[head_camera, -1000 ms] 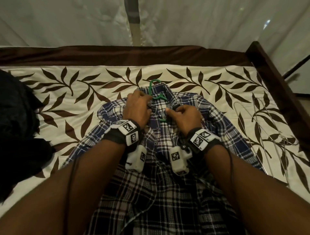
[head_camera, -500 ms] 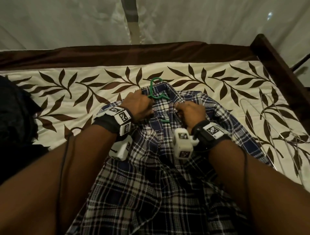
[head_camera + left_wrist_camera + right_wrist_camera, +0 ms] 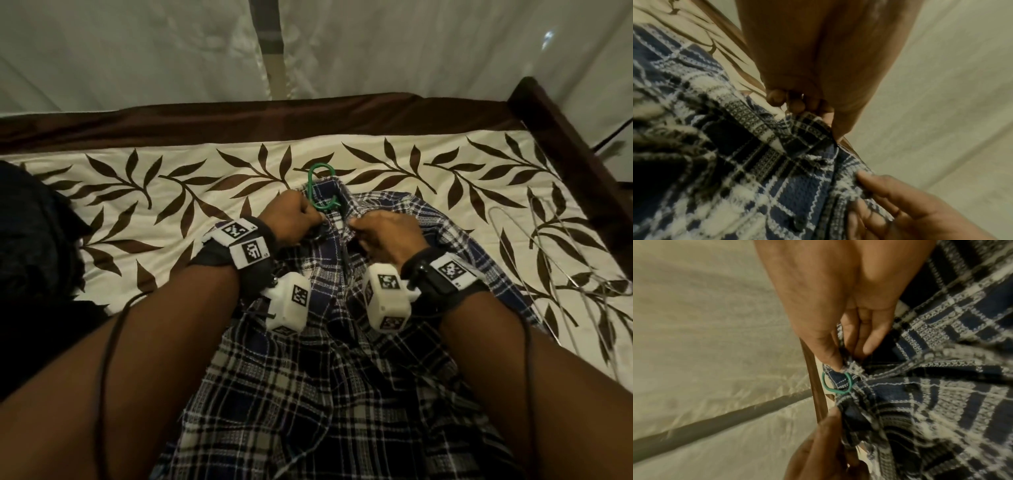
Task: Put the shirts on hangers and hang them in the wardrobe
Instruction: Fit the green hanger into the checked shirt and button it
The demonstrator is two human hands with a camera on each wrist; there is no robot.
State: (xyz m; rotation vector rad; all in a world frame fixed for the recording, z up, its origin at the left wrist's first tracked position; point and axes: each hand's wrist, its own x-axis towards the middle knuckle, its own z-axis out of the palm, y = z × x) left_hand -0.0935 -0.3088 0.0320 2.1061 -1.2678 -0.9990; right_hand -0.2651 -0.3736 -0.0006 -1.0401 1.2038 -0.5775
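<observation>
**A:** On the bed [image 3: 205, 164], the plaid shirt [image 3: 308, 394] lies front up, the green hanger hook [image 3: 320, 192] poking out at its collar. What has changed?

**B:** Over the last second both hands have shifted toward the collar. The left hand [image 3: 294, 222] and right hand [image 3: 387, 236] now have their fingers pinching the two front edges together, probably to fasten the top button.

**A:** Room to move?

**B:** Open bedding lies to the left; wire hangers [image 3: 561, 270] lie to the right, near the dark bed frame [image 3: 565, 137]. No wardrobe is in view.
</observation>
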